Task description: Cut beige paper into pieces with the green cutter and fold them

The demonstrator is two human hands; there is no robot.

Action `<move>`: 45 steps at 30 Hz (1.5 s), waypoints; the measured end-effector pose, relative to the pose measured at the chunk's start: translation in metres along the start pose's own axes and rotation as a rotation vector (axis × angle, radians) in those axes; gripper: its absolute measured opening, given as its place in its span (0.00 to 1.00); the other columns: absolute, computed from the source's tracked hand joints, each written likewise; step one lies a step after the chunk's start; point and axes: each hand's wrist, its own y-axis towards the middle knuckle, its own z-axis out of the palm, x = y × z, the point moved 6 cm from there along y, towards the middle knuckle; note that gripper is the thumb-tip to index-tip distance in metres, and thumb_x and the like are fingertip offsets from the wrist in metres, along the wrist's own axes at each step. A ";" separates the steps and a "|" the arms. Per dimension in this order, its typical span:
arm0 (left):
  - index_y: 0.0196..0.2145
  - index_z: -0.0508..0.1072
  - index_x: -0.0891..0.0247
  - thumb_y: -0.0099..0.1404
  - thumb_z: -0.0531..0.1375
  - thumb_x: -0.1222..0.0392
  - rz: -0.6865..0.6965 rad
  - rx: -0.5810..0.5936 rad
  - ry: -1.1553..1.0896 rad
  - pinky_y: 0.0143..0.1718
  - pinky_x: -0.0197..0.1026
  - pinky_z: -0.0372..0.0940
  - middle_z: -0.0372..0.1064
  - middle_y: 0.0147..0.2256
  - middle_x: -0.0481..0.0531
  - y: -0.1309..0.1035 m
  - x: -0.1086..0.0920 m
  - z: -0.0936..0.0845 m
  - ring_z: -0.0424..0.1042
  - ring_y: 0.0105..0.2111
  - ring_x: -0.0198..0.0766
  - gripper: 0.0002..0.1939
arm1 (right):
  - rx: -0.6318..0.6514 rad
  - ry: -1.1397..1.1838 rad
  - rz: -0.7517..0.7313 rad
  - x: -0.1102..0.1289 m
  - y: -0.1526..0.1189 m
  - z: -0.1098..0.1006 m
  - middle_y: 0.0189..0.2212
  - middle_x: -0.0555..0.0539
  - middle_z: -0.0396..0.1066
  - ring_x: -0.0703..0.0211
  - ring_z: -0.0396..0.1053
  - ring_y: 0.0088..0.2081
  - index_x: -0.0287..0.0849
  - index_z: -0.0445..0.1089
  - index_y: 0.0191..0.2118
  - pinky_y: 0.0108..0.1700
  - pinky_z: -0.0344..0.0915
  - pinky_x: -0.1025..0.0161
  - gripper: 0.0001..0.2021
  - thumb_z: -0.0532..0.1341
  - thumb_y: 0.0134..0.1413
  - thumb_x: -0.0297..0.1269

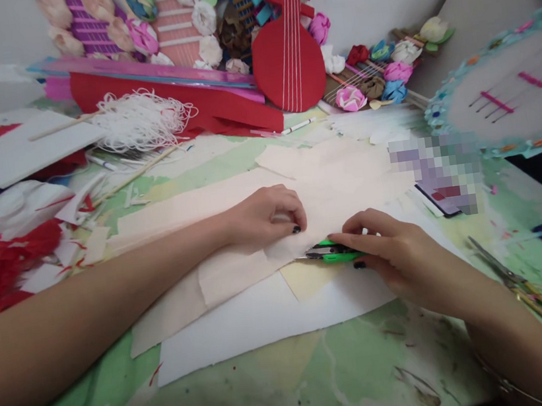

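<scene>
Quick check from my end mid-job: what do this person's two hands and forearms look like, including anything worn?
Both are human hands without gloves. The left hand and right hand each show dark, glossy-looking polish on the thumbnail. No sleeve covers the visible forearms. A thin, metallic-looking bracelet circles the right forearm; I see no rings.

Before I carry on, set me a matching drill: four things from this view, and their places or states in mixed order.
Things:
1. Green-bodied utility knife
2. Scissors with gold-coloured metal handles
3. Loose tangle of thin white string
4. Red, rounded lute-shaped craft piece

Places or states:
A. Heaped at the far left, beside a flat white board
B. Propped up at the back, pale strings down its front
C. Held in the right hand
D. At the right, blades pointing away from the person

Pairs: 1-C, 2-D, 3-A, 4-B
</scene>
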 end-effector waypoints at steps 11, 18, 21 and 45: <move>0.32 0.76 0.63 0.59 0.58 0.74 -0.004 0.001 -0.022 0.44 0.39 0.64 0.73 0.34 0.52 0.000 0.000 -0.001 0.68 0.39 0.36 0.10 | -0.022 0.021 0.042 -0.012 -0.011 -0.005 0.43 0.40 0.68 0.57 0.69 0.38 0.43 0.71 0.53 0.37 0.70 0.61 0.24 0.51 0.54 0.20; 0.32 0.76 0.63 0.59 0.58 0.73 -0.018 -0.004 -0.012 0.44 0.40 0.64 0.73 0.34 0.52 -0.001 0.000 0.000 0.68 0.39 0.37 0.09 | 0.009 0.017 0.025 -0.003 -0.002 0.000 0.41 0.39 0.69 0.57 0.70 0.38 0.38 0.72 0.52 0.38 0.70 0.62 0.23 0.50 0.55 0.20; 0.32 0.76 0.63 0.59 0.59 0.72 -0.012 -0.005 -0.012 0.44 0.39 0.64 0.73 0.34 0.52 0.000 0.000 0.000 0.68 0.39 0.37 0.08 | 0.022 0.002 0.005 0.003 0.002 0.001 0.39 0.38 0.69 0.57 0.70 0.37 0.36 0.72 0.51 0.37 0.70 0.61 0.22 0.50 0.55 0.20; 0.33 0.76 0.65 0.58 0.59 0.74 0.005 -0.010 -0.002 0.44 0.40 0.64 0.73 0.34 0.52 0.000 -0.002 -0.001 0.68 0.39 0.37 0.09 | 0.022 0.053 -0.002 0.004 -0.001 0.002 0.41 0.38 0.68 0.58 0.69 0.38 0.35 0.72 0.52 0.39 0.68 0.63 0.23 0.49 0.53 0.19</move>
